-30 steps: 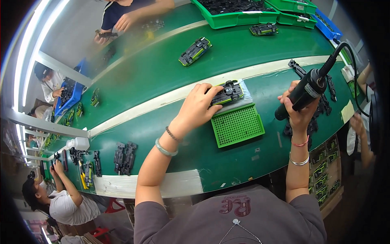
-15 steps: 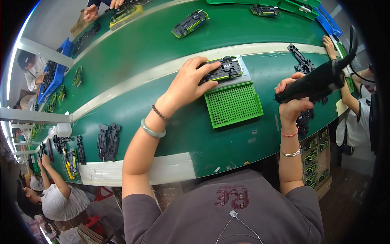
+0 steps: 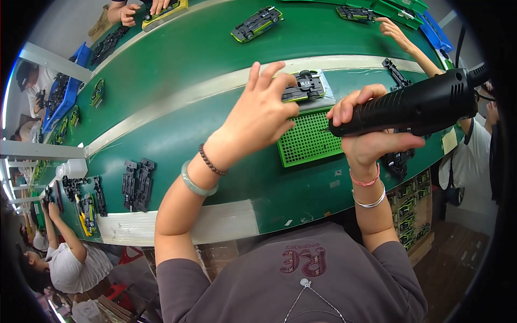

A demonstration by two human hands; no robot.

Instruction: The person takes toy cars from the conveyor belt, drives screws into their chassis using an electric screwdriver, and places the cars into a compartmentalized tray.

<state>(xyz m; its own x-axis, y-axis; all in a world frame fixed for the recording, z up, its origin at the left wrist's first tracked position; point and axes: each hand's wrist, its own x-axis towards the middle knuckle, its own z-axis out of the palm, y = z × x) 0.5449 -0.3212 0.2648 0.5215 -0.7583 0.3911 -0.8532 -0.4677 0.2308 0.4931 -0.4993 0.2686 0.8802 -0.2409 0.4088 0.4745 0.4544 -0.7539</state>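
Observation:
A black and green toy car lies upside down on a grey pad on the green belt. My left hand is at the car's left end, fingers spread, fingertips touching it. My right hand grips a black electric screwdriver, held nearly level with its tip pointing left, just right of the car and above a green perforated tray.
More toy cars ride the far belt. Black chassis parts lie at the left, others under my right hand. A co-worker's hand reaches in at the upper right. Other people work at the left beside blue bins.
My right hand has swung the screwdriver down and to the left, toward the car. My left hand's fingers have spread apart over the car's end.

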